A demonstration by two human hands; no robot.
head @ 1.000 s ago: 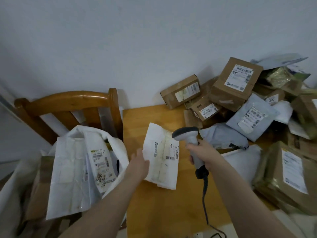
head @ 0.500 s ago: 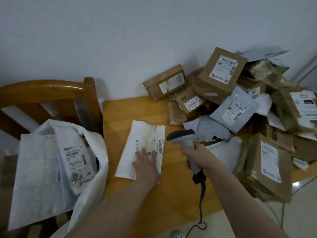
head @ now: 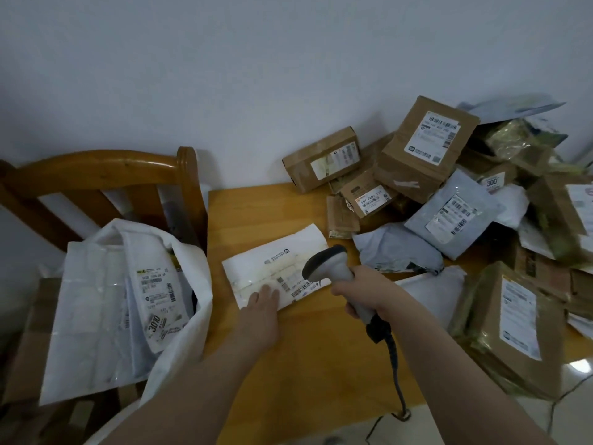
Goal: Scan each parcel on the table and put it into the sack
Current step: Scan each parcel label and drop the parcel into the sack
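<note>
A flat white parcel lies on the wooden table, its barcode label toward the near right corner. My left hand presses its near edge with straight fingers. My right hand grips the handle of a grey barcode scanner, whose head hangs over the parcel's right end just above the label. The white sack stands open on the chair at the left, with labelled white parcels inside it.
A heap of brown boxes and grey mailers fills the table's right side and back corner. A large brown parcel sits at the near right. A wooden chair holds the sack. The scanner's cable trails off the front edge.
The white parcel went from held upright to lying flat on the table and has turned more crosswise. My left hand now presses it down. The scanner moved over its label.
</note>
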